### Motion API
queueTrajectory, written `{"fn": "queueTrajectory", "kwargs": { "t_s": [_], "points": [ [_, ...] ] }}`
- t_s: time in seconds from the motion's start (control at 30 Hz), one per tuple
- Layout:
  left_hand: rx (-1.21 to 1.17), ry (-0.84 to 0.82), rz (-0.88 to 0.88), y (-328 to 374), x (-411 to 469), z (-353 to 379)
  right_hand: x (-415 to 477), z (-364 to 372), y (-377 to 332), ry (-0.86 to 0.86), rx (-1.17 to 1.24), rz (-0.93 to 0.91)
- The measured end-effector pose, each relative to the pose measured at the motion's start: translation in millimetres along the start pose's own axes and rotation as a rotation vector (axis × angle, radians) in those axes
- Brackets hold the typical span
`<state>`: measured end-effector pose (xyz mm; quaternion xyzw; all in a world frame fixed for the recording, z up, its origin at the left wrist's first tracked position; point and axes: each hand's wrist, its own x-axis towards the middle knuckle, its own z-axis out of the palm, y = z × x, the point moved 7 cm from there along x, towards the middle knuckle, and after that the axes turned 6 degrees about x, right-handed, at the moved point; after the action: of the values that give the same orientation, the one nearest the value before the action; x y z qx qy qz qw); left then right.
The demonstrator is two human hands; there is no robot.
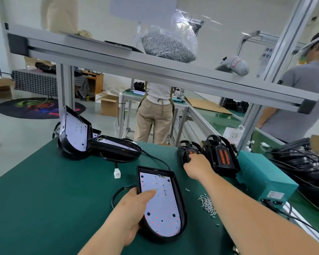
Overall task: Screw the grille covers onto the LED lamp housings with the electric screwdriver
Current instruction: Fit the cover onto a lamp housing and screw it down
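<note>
The LED lamp housing (162,205) is seen lying flat on the green mat (44,190), right in front of the person, its white LED board turned up and its rounded end nearest the camera. It is gripped at its left rim by the left hand (133,207): the thumb is pressed down on the board and the fingers are tucked around the edge (they are mostly hidden by the hand itself). Over on the far right, the right hand (196,166) is stretched out and its fingers are laid on a black grille cover (189,153) with orange inserts. Whether that cover is actually clasped cannot be told, since the fingertips are hidden. A second grille cover (223,157) is propped just beside it, next to a teal box (261,175). A scatter of loose screws (207,202) is spread on the mat between the housing and the box. Other housings (92,140) are stacked at the back left, one tilted up on edge, and a white connector (117,173) is lying between them and the held housing. A bag of screws (168,46) is perched on the upper rail.
</note>
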<state>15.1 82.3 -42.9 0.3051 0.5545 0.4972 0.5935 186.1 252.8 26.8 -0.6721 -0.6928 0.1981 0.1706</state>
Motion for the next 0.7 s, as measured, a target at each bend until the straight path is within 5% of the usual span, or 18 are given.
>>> {"fn": "queueTrajectory", "kwargs": {
  "t_s": [0.17, 0.53, 0.7],
  "points": [
    [-0.003, -0.004, -0.008, 3, -1, 1, 21, 17, 4, -0.074, -0.24, 0.029],
    [0.023, -0.002, -0.009, 2, 1, -1, 20, 20, -2, 0.089, -0.211, 0.092],
    [0.044, 0.002, 0.0, 6, -3, -1, 18, 7, 1, 0.218, -0.011, 0.058]
  ]
}}
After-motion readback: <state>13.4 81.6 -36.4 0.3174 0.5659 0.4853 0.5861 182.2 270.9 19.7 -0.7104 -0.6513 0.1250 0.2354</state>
